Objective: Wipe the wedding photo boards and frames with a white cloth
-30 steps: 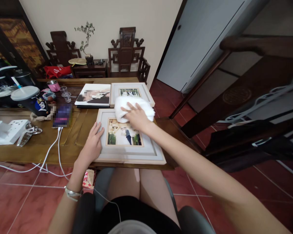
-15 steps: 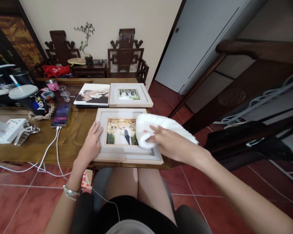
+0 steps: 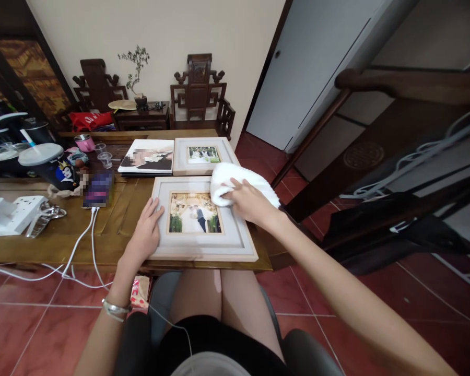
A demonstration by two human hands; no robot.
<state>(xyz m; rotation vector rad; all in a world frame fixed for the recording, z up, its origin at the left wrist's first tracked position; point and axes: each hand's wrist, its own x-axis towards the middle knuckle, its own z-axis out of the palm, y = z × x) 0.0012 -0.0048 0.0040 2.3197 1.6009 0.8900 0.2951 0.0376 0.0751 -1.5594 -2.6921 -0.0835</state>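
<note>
A light wooden picture frame [image 3: 203,250] with a wedding photo [image 3: 195,213] lies flat near the table's front edge. Against its left side rests my left hand [image 3: 147,227], fingers stretched out and a little apart, touching the rim. My right hand [image 3: 253,203] is closed on a folded white towel [image 3: 235,177], pressing it over the frame's upper right corner. The towel covers that corner and hangs past the right side. Just behind are a second framed photo [image 3: 207,143] and a white-edged photo album or panel [image 3: 149,155], side by side.
On the left of the table stand a lidded black cup [image 3: 62,169], a pink mug [image 3: 84,142], small clear cups [image 3: 105,159], a phone [image 3: 98,189] with white cables, and a power strip [image 3: 25,211]. A dark wooden chair [image 3: 360,151] is at the right.
My right hand has moved the towel up and slightly left, from the frame's right side to its upper right corner. My left hand stays at the left edge.
</note>
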